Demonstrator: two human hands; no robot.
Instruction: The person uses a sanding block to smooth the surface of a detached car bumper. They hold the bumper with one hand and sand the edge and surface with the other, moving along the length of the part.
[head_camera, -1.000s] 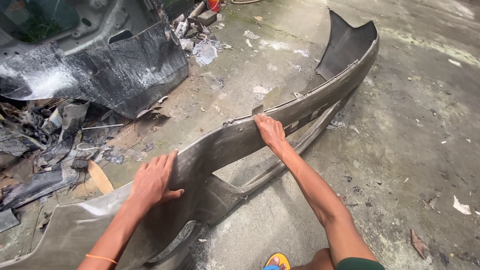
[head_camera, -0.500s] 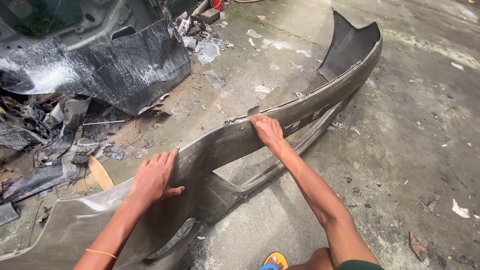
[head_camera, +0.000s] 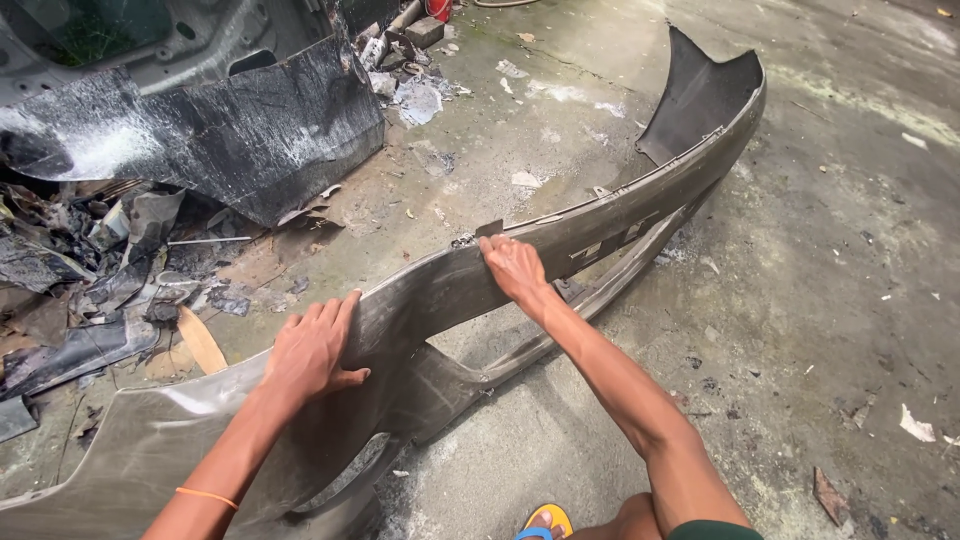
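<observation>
Grey car bumper (head_camera: 640, 205) stands on edge on the concrete floor (head_camera: 820, 300), running from 7 o'clock up to 1 o'clock across the view. Left hand (head_camera: 310, 350) lies flat on its outer face at about 7 o'clock, fingers spread, gripping nothing — right hand (head_camera: 513, 268) sits at centre, fingers curled over the bumper's top edge beside a small notch. A scuffed black body panel (head_camera: 230, 130) leans at 11 o'clock — broken scrap (head_camera: 90, 270) piled at 9 o'clock.
</observation>
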